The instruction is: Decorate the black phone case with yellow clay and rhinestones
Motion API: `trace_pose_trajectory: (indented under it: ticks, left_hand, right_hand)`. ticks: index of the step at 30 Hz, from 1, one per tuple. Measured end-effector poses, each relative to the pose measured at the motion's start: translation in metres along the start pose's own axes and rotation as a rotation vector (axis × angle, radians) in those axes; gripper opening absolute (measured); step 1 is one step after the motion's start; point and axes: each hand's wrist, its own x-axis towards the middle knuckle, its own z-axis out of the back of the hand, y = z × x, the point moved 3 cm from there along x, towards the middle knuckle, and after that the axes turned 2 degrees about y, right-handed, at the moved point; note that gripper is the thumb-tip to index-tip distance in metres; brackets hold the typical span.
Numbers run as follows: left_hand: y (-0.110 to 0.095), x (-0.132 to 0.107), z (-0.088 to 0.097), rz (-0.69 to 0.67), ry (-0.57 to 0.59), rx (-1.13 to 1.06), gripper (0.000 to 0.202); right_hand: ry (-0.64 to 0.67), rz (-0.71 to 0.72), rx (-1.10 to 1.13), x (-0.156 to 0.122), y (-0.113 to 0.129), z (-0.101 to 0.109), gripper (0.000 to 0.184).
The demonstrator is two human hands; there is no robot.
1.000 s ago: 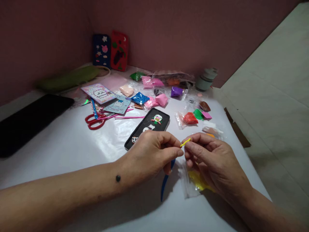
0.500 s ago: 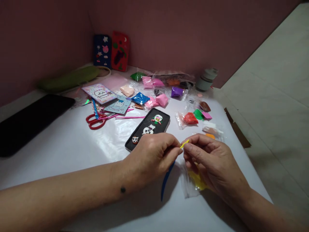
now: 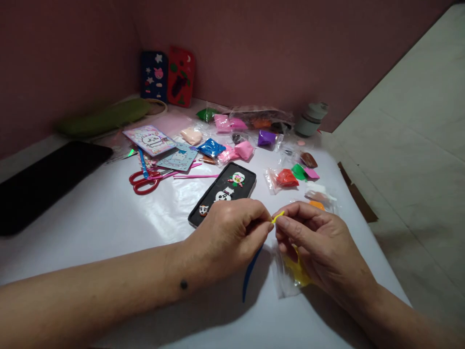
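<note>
L hand (image 3: 232, 235) & R hand (image 3: 319, 237) both pinching thin bright-yellow strip of clay-like stuff (image 3: 278, 216).
L thumb + finger clamped on strip's L end, R thumb + index on the rest, fingertips nearly meeting, strip btwn them above white-covered table (image 3: 163, 218); clear plastic bag (image 3: 285, 287) w/ soft yellow lump (image 3: 301, 272) just below grip, partly behind R hand; narrow tapered blue strip (image 3: 248, 278) just under L hand, can't tell if held; black rectangular case (image 3: 242, 194) w/ white figures just beyond L hand, partly hidden; red clay-like lump (image 3: 286, 178) in clear wrap beyond grip; red-handled metal scissors (image 3: 155, 176) well off to L.
</note>
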Motion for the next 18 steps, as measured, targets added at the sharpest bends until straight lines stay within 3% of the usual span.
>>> trace_pose_trajectory:
  ticks: [4,9,13,18]
  left_hand:
    - [0.003,0.0,-0.002,0.227,0.105,-0.15,0.013]
    - [0.01,-0.002,-0.005,0.609,0.316,-0.581,0.018]
    - [0.009,-0.002,-0.004,0.636,0.345,-0.755,0.023]
    - [0.009,-0.002,-0.005,0.629,0.333,-0.757,0.025]
  right_hand:
    - [-0.013,0.008,0.029,0.001,0.001,0.001,0.017]
    - [-0.015,0.038,0.066,0.002,0.003,0.001,0.014]
    - [-0.01,0.06,0.071,0.003,0.002,0.002,0.012]
    - [-0.008,0.063,0.104,0.002,0.001,0.001,0.009]
